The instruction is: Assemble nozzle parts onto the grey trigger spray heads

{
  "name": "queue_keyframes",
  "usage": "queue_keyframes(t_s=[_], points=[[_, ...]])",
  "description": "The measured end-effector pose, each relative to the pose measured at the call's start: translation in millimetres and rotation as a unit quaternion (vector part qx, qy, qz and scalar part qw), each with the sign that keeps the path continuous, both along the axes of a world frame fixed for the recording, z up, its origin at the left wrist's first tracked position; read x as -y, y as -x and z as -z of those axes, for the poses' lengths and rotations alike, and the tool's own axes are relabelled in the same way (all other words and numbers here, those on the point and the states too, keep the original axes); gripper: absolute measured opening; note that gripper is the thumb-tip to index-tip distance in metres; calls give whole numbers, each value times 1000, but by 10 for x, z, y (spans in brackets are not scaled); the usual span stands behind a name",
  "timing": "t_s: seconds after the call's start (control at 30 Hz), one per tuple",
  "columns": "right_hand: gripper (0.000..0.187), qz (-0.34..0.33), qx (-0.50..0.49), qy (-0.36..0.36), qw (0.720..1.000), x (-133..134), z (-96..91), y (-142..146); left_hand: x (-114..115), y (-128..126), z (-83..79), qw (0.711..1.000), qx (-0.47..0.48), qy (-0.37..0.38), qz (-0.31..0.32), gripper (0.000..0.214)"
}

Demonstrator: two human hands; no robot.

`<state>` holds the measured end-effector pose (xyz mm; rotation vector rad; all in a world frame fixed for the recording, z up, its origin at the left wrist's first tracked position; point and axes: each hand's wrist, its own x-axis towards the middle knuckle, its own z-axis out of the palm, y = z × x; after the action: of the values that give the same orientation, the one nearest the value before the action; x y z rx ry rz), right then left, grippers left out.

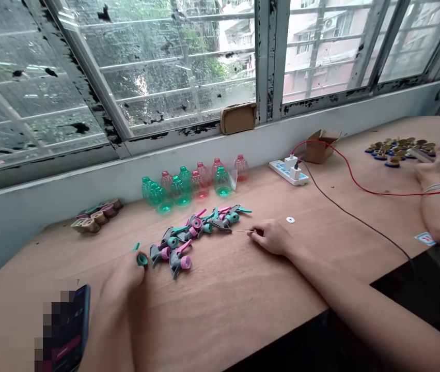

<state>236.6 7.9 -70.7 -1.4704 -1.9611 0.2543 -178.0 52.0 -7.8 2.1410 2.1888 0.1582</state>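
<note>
My left hand [125, 271] is closed around a trigger spray head [141, 259]; its green collar and green lever tip show, and my fingers hide the rest. To the right of it lies a loose row of grey spray heads [181, 261] with pink or green collars and levers. My right hand [270, 236] is pinched on a thin, tweezer-like tool [245, 230]. Its slender tips point left toward the row's right end, just above the tabletop. A small white disc [290, 220] rests flat to the right of that hand.
Green and red clear bottles [181, 192] stand along the wall. A power strip [288, 171] has red and black cables crossing rightward. A phone [82, 315] lies at lower left, stacked pieces [96, 217] behind. A co-worker's hand [435, 168] is near gold-and-blue pieces [392, 161].
</note>
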Motion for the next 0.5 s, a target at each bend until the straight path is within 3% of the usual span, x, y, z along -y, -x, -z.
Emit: queue_keyframes(t_s=[0.1, 0.2, 0.33, 0.5], points=[[21, -13, -20, 4, 1000, 6, 7, -15, 68, -132, -76, 996, -67, -28, -43, 35], [21, -14, -35, 6, 999, 15, 0, -33, 130, -318, -211, 994, -52, -99, -16, 38], [22, -25, -49, 13, 998, 11, -19, -41, 131, -437, -242, 997, 18, -45, 57, 30], [23, -29, -54, 22, 998, -13, -17, -48, 65, -431, -126, 996, -21, -6, 88, 37]])
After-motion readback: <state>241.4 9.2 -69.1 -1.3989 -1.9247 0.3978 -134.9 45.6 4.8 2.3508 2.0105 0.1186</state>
